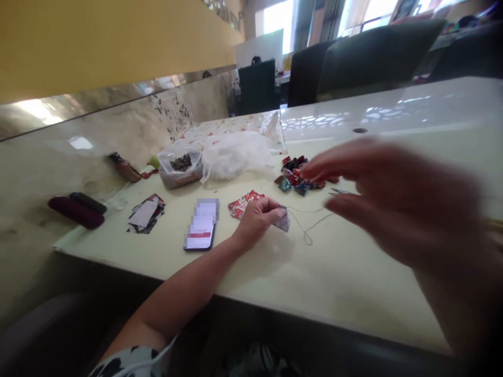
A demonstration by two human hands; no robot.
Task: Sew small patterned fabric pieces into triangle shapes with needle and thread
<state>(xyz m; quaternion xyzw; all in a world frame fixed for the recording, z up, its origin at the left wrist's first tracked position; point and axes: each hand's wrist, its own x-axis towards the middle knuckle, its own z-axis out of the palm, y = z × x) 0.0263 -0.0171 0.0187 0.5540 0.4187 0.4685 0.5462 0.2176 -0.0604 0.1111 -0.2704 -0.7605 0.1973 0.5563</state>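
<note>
My left hand [257, 219] rests on the pale table [322, 272] with its fingers closed round a small patterned fabric piece [283, 220]. A thin thread [308, 222] trails from that piece across the table toward my right hand. My right hand [396, 201] is raised close to the camera and smeared by motion; its fingers look partly spread, and whether they pinch the thread or a needle is unclear. Just beyond it lies a pile of small coloured fabric pieces [295, 175]. A red patterned fabric square [244, 203] lies beside my left hand.
A phone [201, 225] lies left of my hand, with a stack of cut fabric [146, 213] further left. A plastic tub [181, 170] in a bag, white stuffing [236, 154], two dark cases [78, 209] and dark chairs [257, 86] stand behind.
</note>
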